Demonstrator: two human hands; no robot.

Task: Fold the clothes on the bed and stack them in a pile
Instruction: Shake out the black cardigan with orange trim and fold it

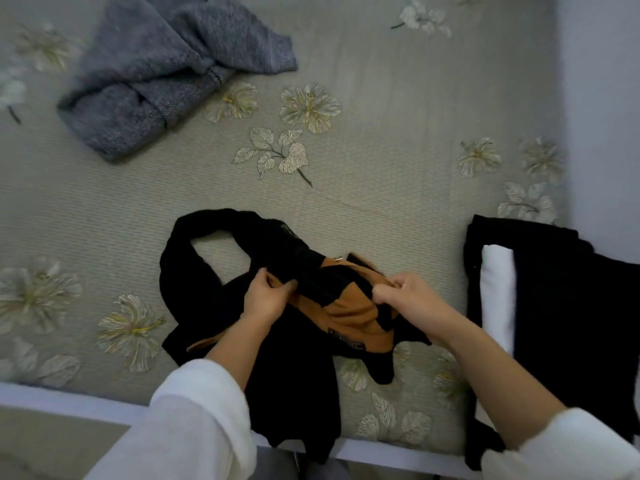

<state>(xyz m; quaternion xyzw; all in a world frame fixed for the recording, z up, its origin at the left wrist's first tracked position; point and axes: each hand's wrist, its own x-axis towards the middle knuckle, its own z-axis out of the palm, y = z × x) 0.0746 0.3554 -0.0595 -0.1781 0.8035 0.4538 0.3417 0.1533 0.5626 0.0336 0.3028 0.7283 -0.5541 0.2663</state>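
Observation:
A black garment with an orange-brown lining (304, 327) lies crumpled at the near edge of the bed, part of it hanging over the edge. My left hand (266, 296) pinches its fabric near the middle. My right hand (405, 296) grips a bunch of the same garment a little to the right. A grey knitted sweater (166, 71) lies unfolded at the far left. At the right edge sits a pile of folded black clothes with a white piece (554, 306) showing in it.
The bed (381, 185) has a pale green cover with flower prints. Its white near edge (69, 403) runs across the bottom. A light wall (602, 98) borders the bed on the right.

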